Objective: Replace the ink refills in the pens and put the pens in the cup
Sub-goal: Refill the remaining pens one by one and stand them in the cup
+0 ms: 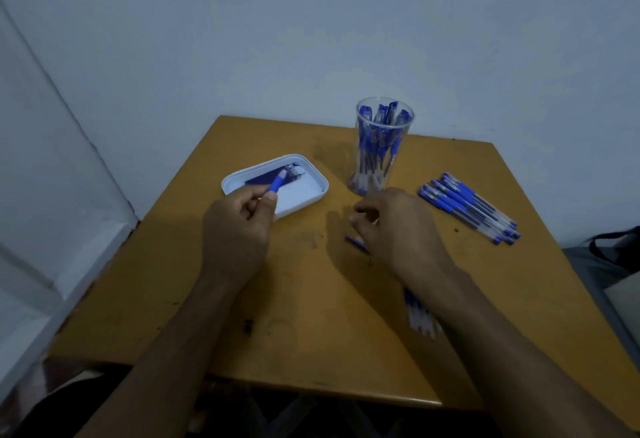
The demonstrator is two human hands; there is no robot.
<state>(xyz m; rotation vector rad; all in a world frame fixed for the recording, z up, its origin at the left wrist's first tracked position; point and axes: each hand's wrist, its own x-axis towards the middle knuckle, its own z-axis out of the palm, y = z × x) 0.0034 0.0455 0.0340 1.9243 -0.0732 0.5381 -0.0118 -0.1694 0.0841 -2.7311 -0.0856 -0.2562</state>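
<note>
Pinching a blue pen tip (277, 185) over the tray (311, 202), the left hand (239, 226) holds firm; right hand (394, 226) hovers loosely curled above the counter (311, 316), cup (382, 146) just beyond, pens (467, 207) to its right.

Ochre-brown table (311, 316), white tray (311, 191), clear cup (384, 146), blue-and-clear pens (467, 207) (dark blue refills (266, 177)), pale walls (311, 39)
</note>
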